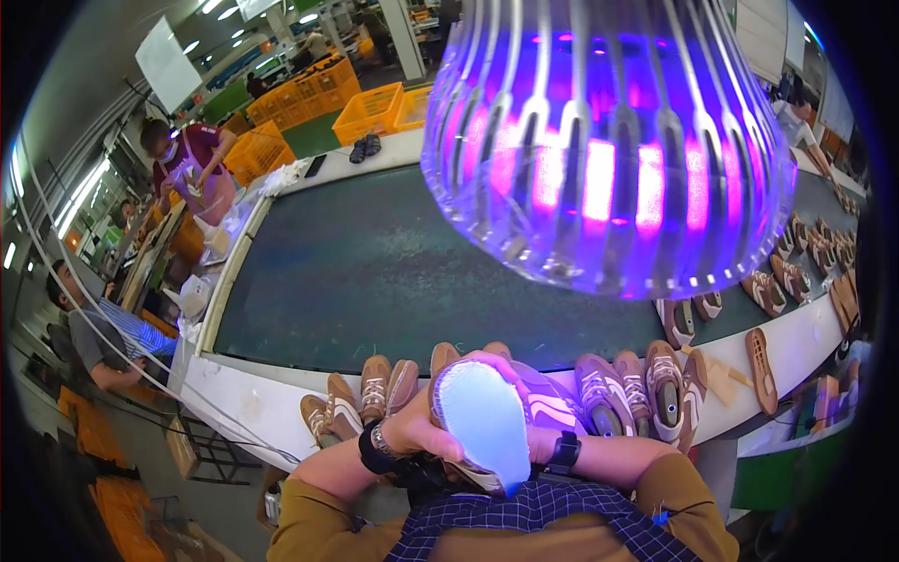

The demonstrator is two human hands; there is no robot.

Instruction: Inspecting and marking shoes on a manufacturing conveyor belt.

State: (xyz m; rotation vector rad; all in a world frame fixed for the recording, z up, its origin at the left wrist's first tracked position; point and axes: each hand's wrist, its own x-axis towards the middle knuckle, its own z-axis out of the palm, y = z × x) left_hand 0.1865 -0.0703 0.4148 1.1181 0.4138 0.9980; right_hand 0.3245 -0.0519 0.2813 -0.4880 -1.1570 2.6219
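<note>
Close to my body, I hold a shoe [482, 421] with its pale, bluish-white underside turned up and stitches along its edge. My left hand [417, 429] grips its left side, the thumb lying along the edge of the underside. On the other side my right hand [541, 442] wraps round it, mostly hidden behind the shoe. Just beyond, brown and pinkish sneakers with white side stripes stand along the bench edge, among them a sneaker [604, 395] to the right and another sneaker [344, 405] to the left.
A clear ribbed lamp [609, 178] glowing purple hangs over the dark green belt [393, 262]. A brown sole [761, 370] and a tan brush-like tool [721, 375] lie on the white ledge [243, 398] at right. Co-workers sit and stand at left; orange crates [370, 110] are beyond.
</note>
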